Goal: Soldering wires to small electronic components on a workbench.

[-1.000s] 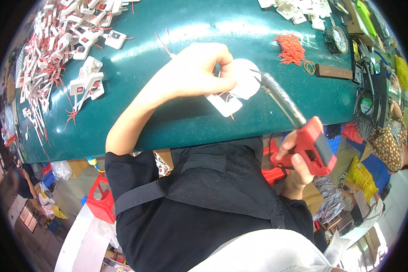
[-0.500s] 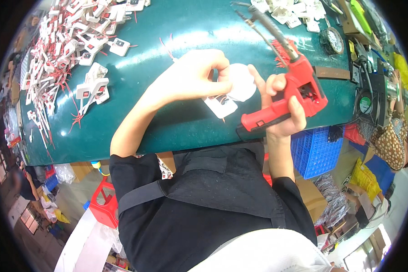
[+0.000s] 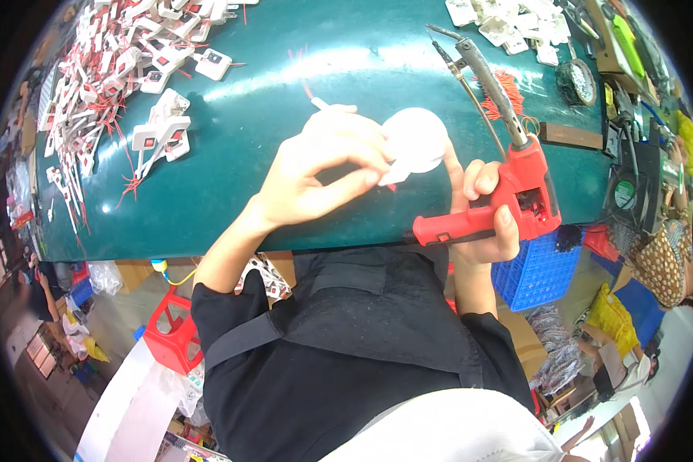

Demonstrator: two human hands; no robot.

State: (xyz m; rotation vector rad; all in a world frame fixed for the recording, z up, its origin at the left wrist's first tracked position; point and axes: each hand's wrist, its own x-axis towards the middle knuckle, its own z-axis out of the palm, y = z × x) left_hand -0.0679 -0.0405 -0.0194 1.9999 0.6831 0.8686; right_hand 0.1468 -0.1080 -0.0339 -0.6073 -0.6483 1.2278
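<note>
My left hand (image 3: 327,165) is closed, thumb and fingers pinching a small white plastic casing (image 3: 395,174) mostly hidden by the fingers. A white stem with red wires (image 3: 316,100) sticks out beyond its knuckles. In my right hand (image 3: 485,208) is a red soldering gun (image 3: 527,189), gripped with its metal tip and thin feed tube pointing up and away. A round white disc (image 3: 414,138) lies between the hands, its right edge against an outstretched right finger; whether that finger holds it I cannot tell.
Piled white casings with red wires (image 3: 123,73) cover the green table's (image 3: 246,185) far left; a smaller cluster (image 3: 164,132) lies nearer. White parts (image 3: 508,23), red wires (image 3: 504,94), a solder reel (image 3: 576,82) and a brown bar (image 3: 570,135) are at right. A blue crate (image 3: 539,269) stands below.
My left hand has opened its curl somewhat and turned, tilting the casing mostly out of sight. The soldering gun has shifted slightly right and stands more upright. More of the disc shows.
</note>
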